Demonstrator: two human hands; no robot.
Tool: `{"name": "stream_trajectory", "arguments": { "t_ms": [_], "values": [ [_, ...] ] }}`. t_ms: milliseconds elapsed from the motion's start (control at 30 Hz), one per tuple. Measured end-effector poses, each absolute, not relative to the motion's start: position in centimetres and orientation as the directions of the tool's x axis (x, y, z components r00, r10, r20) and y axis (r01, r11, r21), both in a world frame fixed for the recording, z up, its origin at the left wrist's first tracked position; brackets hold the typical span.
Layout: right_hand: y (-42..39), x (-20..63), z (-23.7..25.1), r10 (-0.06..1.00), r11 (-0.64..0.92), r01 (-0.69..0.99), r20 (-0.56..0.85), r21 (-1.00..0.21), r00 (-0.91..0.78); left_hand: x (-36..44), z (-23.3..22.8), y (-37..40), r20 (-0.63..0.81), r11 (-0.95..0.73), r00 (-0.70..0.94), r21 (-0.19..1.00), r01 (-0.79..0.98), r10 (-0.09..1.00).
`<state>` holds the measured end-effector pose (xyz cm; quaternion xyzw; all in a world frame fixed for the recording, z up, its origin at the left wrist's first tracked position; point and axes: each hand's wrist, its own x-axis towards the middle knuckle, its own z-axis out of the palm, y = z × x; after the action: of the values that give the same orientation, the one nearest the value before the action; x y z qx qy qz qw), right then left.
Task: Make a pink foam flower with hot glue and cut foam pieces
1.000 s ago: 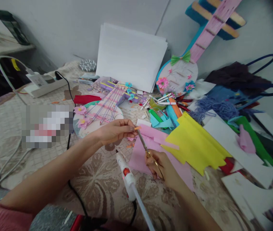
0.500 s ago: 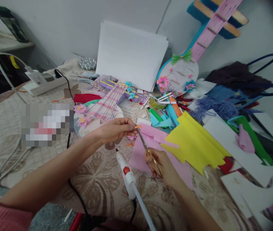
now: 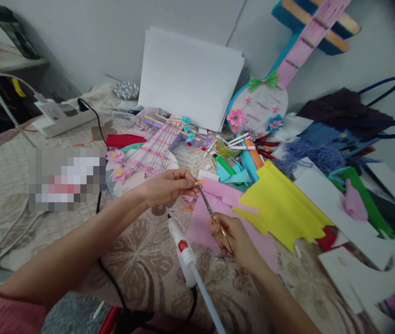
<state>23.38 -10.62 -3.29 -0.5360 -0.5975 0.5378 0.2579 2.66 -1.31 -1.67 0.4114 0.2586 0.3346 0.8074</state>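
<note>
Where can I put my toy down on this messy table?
The patterned cloth is bare near you, between the left arm and the glue gun. There is more bare cloth at far left, by the white cables. To the right it is crowded: pink paper, yellow paper, markers and scraps.

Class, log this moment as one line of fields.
left hand: pinches orange scrap | right hand: holds scissors, tips at scrap | nearby: glue gun, pink paper
</note>
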Motion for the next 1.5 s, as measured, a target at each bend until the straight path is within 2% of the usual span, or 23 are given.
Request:
{"name": "stream_trajectory", "arguments": {
  "t_ms": [300, 500, 1100, 1500],
  "values": [
    [-10.63, 23.34, -3.42, 0.923, -0.143, 0.351, -0.253, -0.925, -0.289, 2.68, -1.48, -1.39, -0.149, 0.427, 0.623, 0.844, -0.324, 0.768],
    [-10.84, 23.61, -3.59, 0.894, -0.148, 0.272, -0.246, -0.951, -0.375, 2.68, -1.68, -1.40, -0.140, 0.434, 0.641, 0.839, -0.329, 0.755],
    [-10.66, 23.13, -3.18, 0.927, -0.143, 0.378, -0.258, -0.915, -0.274, 2.89, -1.78, -1.48, -0.127, 0.408, 0.607, 0.842, -0.352, 0.785],
    [-10.63, 23.17, -3.15, 0.927, -0.155, 0.382, -0.268, -0.911, -0.262, 2.89, -1.80, -1.51, -0.145, 0.423, 0.618, 0.844, -0.330, 0.772]
  ]
}}
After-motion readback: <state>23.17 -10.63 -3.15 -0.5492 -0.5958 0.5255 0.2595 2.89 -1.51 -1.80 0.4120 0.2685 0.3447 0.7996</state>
